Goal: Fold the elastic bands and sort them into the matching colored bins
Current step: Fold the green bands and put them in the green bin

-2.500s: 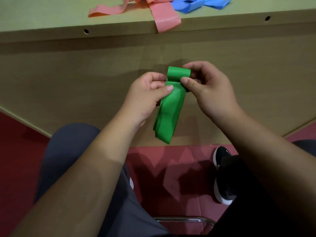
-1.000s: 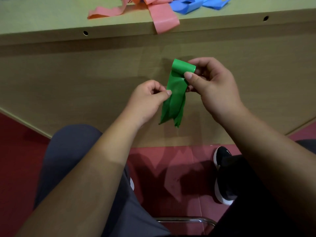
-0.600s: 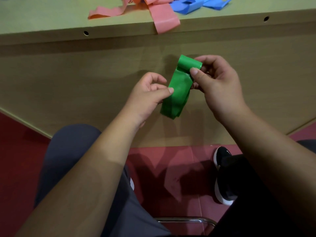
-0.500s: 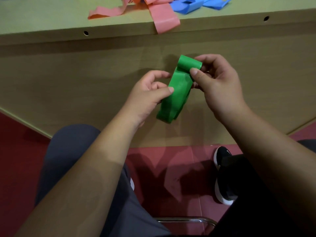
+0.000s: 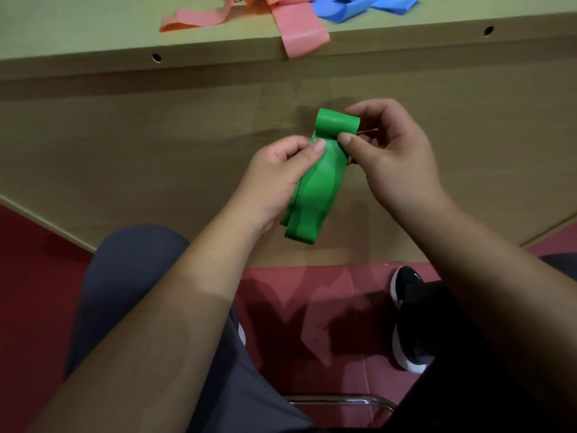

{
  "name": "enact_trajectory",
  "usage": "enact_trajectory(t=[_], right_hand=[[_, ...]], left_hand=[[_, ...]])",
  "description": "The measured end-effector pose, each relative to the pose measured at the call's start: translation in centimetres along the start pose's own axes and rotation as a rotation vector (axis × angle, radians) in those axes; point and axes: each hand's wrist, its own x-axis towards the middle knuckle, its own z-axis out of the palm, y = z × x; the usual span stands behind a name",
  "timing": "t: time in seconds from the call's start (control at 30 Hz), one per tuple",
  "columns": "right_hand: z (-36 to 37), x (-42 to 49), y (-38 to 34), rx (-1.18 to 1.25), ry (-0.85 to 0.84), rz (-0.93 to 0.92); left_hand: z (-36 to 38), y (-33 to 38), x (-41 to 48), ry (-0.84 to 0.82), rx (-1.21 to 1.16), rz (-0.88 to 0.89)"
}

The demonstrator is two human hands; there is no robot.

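While the person sits at a wooden table [image 5: 93, 42], the red floor [image 5: 31, 292] is seen at the left, and a knee in grey trousers [image 5: 125, 292] is raised beside it. The table's upright front panel [image 5: 125, 145] fills the middle of the view.

Just right of the knee, the left hand [image 5: 274, 173] is held in front of the panel. Its thumb is pressed on the front face of the green band [image 5: 315, 189] and its fingers are curled behind, so the band is pinched near its upper part.

The green band is held in the air between the 2 hands, below the table top and clear of it. Its far end is rolled into a short tube, and the rest hangs toward the near side in what look like 2 or 3 flat layers, though the count cannot be told for certain.

The right hand [image 5: 396, 157] grips the rolled end, with the thumb on the near side of the roll and the fingers curled over its far side.

On the far table top, pink bands [image 5: 299, 29] are heaped, with 1 end draped over the edge, and blue bands [image 5: 352, 4] lie just to their right. Near and to the right, a black shoe [image 5: 406, 307] rests on the floor.
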Motion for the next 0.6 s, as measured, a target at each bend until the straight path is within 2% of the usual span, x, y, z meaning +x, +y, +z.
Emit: enact_trajectory(t=[0.27, 0.6], right_hand=[[0.17, 0.03, 0.37, -0.095, 0.041, 0.001], [-0.09, 0.02, 0.03, -0.148, 0.009, -0.029]], left_hand=[[0.06, -0.18, -0.06, -0.006, 0.09, 0.014], [-0.21, -0.03, 0.0, 0.002, -0.022, -0.06]])
